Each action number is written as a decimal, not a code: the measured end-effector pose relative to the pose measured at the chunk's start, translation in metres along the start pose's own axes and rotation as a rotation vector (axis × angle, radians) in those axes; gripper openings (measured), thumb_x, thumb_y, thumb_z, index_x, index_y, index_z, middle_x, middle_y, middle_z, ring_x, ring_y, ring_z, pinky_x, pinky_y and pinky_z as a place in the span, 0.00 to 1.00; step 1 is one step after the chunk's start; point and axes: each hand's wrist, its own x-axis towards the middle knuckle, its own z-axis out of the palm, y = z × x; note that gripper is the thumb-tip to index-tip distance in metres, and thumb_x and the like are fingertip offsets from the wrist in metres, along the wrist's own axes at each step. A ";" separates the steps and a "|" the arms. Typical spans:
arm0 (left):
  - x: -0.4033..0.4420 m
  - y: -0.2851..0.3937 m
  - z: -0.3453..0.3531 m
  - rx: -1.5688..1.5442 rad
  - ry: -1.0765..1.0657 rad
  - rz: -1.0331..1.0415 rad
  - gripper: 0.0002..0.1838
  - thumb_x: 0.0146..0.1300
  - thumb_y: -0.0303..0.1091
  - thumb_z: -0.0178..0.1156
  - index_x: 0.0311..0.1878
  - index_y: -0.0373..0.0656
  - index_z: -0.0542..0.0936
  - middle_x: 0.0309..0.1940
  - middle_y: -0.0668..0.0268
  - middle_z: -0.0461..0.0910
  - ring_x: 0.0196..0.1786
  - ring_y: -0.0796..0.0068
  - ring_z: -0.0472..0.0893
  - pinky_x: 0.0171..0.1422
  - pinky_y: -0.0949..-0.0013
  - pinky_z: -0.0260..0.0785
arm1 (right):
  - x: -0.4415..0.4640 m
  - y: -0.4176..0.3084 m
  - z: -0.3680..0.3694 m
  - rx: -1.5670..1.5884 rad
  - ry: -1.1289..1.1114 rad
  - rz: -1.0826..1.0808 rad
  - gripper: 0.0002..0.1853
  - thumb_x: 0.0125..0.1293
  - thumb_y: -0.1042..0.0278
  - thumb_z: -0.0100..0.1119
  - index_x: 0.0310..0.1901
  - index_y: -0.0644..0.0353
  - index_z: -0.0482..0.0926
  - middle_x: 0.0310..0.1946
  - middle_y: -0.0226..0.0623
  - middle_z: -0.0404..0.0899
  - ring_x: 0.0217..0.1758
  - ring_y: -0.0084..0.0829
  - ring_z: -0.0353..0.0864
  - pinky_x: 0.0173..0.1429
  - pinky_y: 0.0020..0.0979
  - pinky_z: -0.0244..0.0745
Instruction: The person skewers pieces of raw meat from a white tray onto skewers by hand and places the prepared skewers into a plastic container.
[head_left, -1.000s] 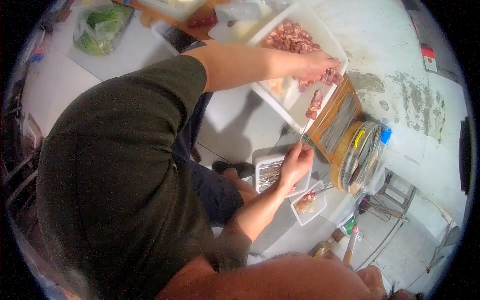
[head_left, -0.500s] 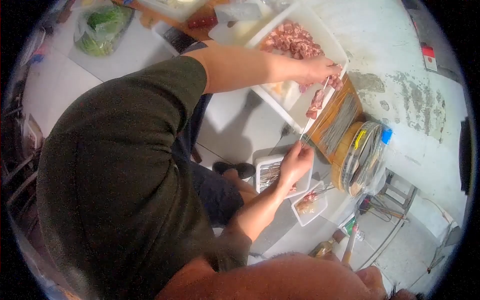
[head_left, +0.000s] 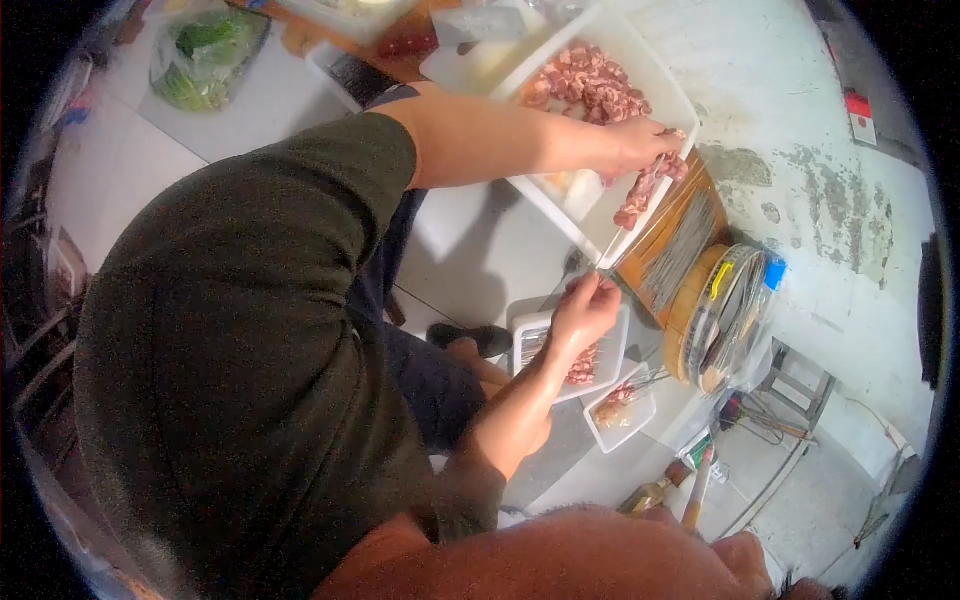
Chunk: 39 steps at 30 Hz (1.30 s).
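At the wall-side end of a white plastic tub (head_left: pixel 558 228), my left hand (head_left: pixel 640 145) is closed around the upper end of a row of raw meat chunks (head_left: pixel 636 200) threaded on a thin skewer (head_left: pixel 612 244). Lower down, my right hand (head_left: pixel 587 310) grips the bare end of that skewer with fingers pinched together. A heap of cut raw meat (head_left: pixel 592 82) lies in the tub behind my left hand. Below my right hand is a white tray (head_left: pixel 600 384) holding several meat skewers (head_left: pixel 582 366), partly covered by my forearm.
Many thin skewers (head_left: pixel 682 245) lie on a wooden board (head_left: pixel 640 262) beside a round, plastic-wrapped container (head_left: pixel 705 315). A smaller white tray (head_left: pixel 620 425) stands on the floor. A cleaver (head_left: pixel 478 25) and bagged greens (head_left: pixel 205 60) are at the back. A stained wall (head_left: pixel 760 110) borders the right.
The meat chunks on the skewer now sit closer together, in one run reaching my left hand. My right hand has shifted slightly up and left, uncovering more of the skewers in the tray.
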 end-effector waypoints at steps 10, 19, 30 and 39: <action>0.008 -0.006 -0.007 0.008 -0.103 -0.037 0.19 0.72 0.47 0.44 0.50 0.42 0.74 0.39 0.67 0.83 0.42 0.73 0.78 0.43 0.63 0.69 | 0.003 0.007 -0.011 -0.113 0.036 -0.094 0.11 0.67 0.67 0.55 0.31 0.65 0.72 0.18 0.33 0.74 0.20 0.21 0.71 0.27 0.25 0.67; -0.004 0.000 0.001 -0.072 -0.079 -0.025 0.18 0.72 0.44 0.47 0.52 0.39 0.73 0.42 0.61 0.83 0.45 0.75 0.80 0.46 0.63 0.70 | 0.001 0.004 -0.007 -0.103 0.049 -0.061 0.11 0.66 0.66 0.55 0.30 0.65 0.72 0.20 0.34 0.75 0.23 0.24 0.73 0.29 0.27 0.68; -0.002 0.008 -0.006 -0.075 -0.118 -0.091 0.17 0.70 0.40 0.51 0.48 0.34 0.77 0.41 0.58 0.83 0.40 0.70 0.80 0.41 0.63 0.71 | 0.010 0.033 0.000 0.106 0.029 0.063 0.11 0.67 0.66 0.54 0.31 0.65 0.71 0.19 0.32 0.74 0.22 0.22 0.71 0.28 0.24 0.67; 0.023 0.002 -0.020 -0.039 -0.140 -0.018 0.12 0.60 0.35 0.59 0.36 0.33 0.81 0.35 0.56 0.82 0.32 0.69 0.79 0.31 0.67 0.70 | 0.013 0.043 0.000 0.057 0.044 -0.031 0.11 0.68 0.66 0.54 0.30 0.64 0.71 0.20 0.31 0.74 0.22 0.20 0.70 0.26 0.22 0.66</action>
